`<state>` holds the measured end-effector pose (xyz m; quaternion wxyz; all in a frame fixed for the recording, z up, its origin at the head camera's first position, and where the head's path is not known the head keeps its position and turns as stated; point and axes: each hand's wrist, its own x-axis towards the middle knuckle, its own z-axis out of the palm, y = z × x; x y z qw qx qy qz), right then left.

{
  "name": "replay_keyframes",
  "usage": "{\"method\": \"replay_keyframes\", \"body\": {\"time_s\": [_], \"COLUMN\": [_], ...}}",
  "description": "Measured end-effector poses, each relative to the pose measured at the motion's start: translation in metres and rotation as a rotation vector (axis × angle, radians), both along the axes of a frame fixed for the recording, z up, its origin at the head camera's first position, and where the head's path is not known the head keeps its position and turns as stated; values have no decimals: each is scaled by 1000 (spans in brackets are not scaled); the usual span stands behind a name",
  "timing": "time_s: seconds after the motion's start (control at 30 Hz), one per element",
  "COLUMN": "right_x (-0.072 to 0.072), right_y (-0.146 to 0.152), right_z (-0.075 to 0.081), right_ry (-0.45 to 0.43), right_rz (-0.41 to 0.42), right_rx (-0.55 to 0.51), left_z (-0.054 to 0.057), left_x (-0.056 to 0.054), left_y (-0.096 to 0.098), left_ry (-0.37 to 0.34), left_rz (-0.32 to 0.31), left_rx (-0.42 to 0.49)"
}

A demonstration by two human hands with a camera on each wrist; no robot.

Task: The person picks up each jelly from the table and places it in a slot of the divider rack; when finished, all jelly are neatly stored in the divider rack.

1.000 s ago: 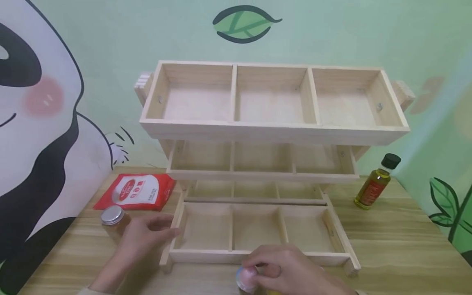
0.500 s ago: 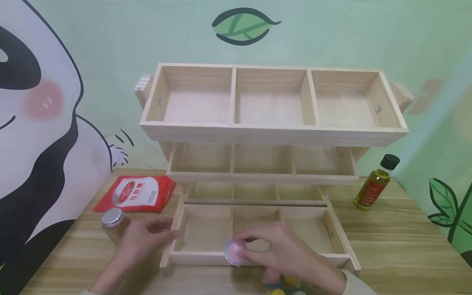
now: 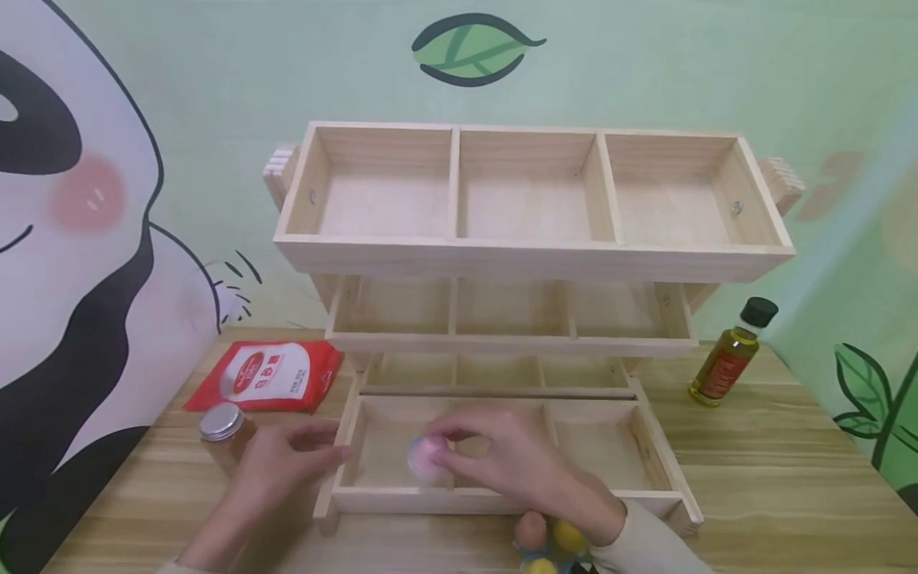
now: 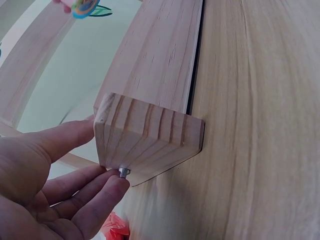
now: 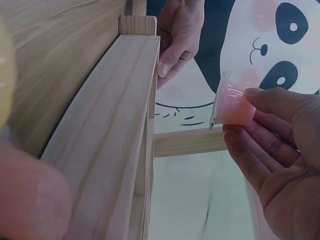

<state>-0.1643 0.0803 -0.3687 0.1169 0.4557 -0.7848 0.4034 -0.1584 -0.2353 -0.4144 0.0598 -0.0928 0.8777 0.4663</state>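
A small pink jelly cup (image 5: 236,106) with a film lid is pinched between my right hand's (image 3: 519,470) thumb and fingers. In the head view, that jelly cup appears over the left compartment of the lowest front tray of a tiered wooden rack (image 3: 531,261). My left hand (image 3: 280,462) grips the left end of this tray, thumb on the inner side and fingers outside near a metal bolt (image 4: 124,172). Several more jelly cups (image 3: 568,536), yellow and pink, stand on the table in front of the rack, partly below my right forearm.
Left of the rack lie a red and white packet (image 3: 267,373) and a silver-lidded jar (image 3: 222,422), the jar close to my left hand. An oil bottle (image 3: 727,363) with a black cap stands at the right. A painted wall rises behind the table.
My right hand has lifted the pink jelly cup from in front of the rack, forward and left over the lowest tray. The left hand stays in place.
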Motion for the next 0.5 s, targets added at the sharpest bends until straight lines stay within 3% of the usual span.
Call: {"method": "replay_keyframes", "body": {"time_s": [0.5], "right_x": [-2], "right_y": [-38], "right_z": [0], "right_ry": [-218], "right_rz": [-13], "right_rx": [-22], "left_z": [-3], "left_x": [0], "left_y": [-2], "left_ry": [20], "left_rz": [-12], "left_rx": [-11]}}
